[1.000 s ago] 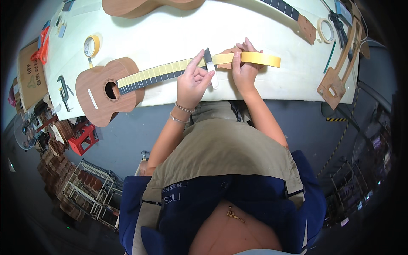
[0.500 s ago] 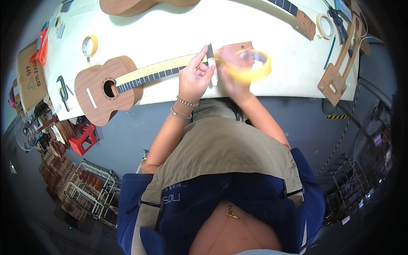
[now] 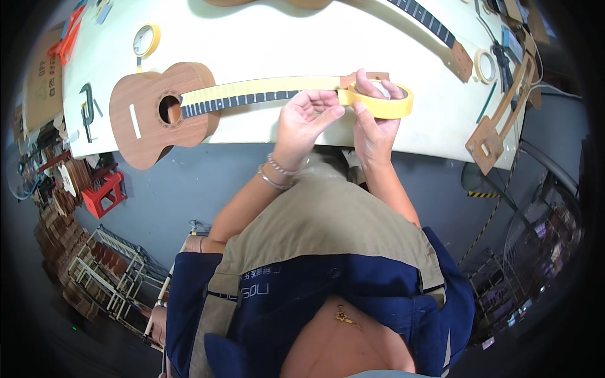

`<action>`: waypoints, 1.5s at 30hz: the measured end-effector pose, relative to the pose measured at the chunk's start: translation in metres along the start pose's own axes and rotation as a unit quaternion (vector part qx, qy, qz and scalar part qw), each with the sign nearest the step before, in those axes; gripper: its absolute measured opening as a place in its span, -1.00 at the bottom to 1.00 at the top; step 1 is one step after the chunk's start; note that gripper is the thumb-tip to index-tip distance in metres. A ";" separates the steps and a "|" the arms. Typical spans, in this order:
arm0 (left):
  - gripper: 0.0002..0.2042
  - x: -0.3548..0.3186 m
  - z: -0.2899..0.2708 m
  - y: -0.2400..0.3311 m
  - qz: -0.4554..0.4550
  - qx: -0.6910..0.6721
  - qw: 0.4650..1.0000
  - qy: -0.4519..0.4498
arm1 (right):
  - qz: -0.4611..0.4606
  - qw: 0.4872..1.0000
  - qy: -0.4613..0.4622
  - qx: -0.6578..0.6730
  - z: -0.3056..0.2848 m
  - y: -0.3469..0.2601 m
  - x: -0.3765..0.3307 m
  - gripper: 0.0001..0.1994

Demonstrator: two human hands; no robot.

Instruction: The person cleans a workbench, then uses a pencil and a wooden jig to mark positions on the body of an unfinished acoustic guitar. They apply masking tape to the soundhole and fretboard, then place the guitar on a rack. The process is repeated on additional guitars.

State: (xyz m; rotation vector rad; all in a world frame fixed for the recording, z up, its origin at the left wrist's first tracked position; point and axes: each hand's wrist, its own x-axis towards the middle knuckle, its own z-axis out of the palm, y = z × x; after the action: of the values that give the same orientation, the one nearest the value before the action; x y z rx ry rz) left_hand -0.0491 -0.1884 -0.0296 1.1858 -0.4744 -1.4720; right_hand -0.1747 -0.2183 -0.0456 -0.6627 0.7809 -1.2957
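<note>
A small brown guitar-like instrument (image 3: 150,94) lies on the white table, soundhole up, its neck pointing right. Pale yellow tape (image 3: 249,87) covers the strip along the far side of the dark fretboard (image 3: 234,101). My right hand (image 3: 378,137) holds a roll of yellow tape (image 3: 402,108), with fingers through its ring and the thumb on its near side. At the roll's left, my left hand (image 3: 301,123) has its thumb and fingers closed at the tape's loose end. Both hands are by the headstock (image 3: 348,80), which the roll partly hides.
Another tape roll (image 3: 146,40) and a dark clamp (image 3: 87,104) lie left on the table (image 3: 252,47). A second neck (image 3: 435,28) and a masking tape roll (image 3: 484,66) lie at far right, near a wooden template (image 3: 488,148). A red stool (image 3: 106,192) stands below left.
The roll, blurred before, is steady in my right hand. My left hand's raised fingers have curled in toward the tape end. A dark-and-white strip beside it is out of sight.
</note>
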 end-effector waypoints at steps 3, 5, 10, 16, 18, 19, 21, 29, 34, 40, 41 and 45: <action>-0.89 0.001 -0.014 -0.008 0.011 0.004 1.000 0.002 | 0.084 0.983 0.010 0.163 0.009 -0.008 -0.002 -0.42; -0.90 -0.003 -0.032 -0.004 0.014 -0.008 1.000 0.001 | 0.151 0.942 0.041 0.298 0.016 -0.023 -0.006 -0.39; -0.80 -0.014 -0.036 0.020 0.006 0.003 1.000 0.013 | 0.111 0.980 -0.033 0.160 0.029 -0.016 -0.011 -0.42; -0.83 -0.019 -0.020 0.010 0.079 0.125 0.984 0.102 | 0.066 0.991 -0.082 0.086 0.032 0.003 -0.018 -0.43; -0.89 -0.024 -0.021 0.013 0.069 0.106 0.986 0.112 | 0.108 0.985 -0.055 0.125 0.032 0.001 -0.016 -0.41; -0.91 -0.028 -0.031 0.022 0.091 0.172 0.973 0.121 | 0.129 0.970 -0.007 0.208 0.031 -0.002 -0.014 -0.36; -0.94 -0.037 -0.072 0.044 0.151 0.312 0.924 0.160 | 0.193 0.885 0.077 0.417 -0.014 -0.020 -0.004 -0.38; -0.89 -0.016 -0.234 0.096 0.222 0.568 0.756 0.237 | -0.234 0.790 -0.062 -0.563 -0.048 -0.029 0.036 -0.34; -0.88 -0.010 -0.229 0.096 0.188 0.571 0.769 0.218 | -0.243 0.618 -0.060 -0.745 -0.053 -0.023 0.040 -0.15; -0.89 -0.010 -0.229 0.096 0.181 0.602 0.751 0.202 | -0.171 0.690 -0.033 -0.703 -0.059 -0.022 0.037 -0.02; -0.89 -0.011 -0.229 0.096 0.182 0.601 0.751 0.202 | -0.167 0.698 -0.032 -0.695 -0.059 -0.021 0.037 -0.02; -0.88 -0.010 -0.229 0.093 0.221 0.617 0.725 0.211 | -0.125 0.769 -0.010 -0.626 -0.063 -0.016 0.039 -0.01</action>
State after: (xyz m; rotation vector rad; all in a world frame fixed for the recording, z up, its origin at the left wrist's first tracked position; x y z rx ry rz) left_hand 0.1913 -0.1340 -0.0437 2.1458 -1.4082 -0.2640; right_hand -0.2315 -0.2591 -0.0753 -1.8905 1.5772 -0.8301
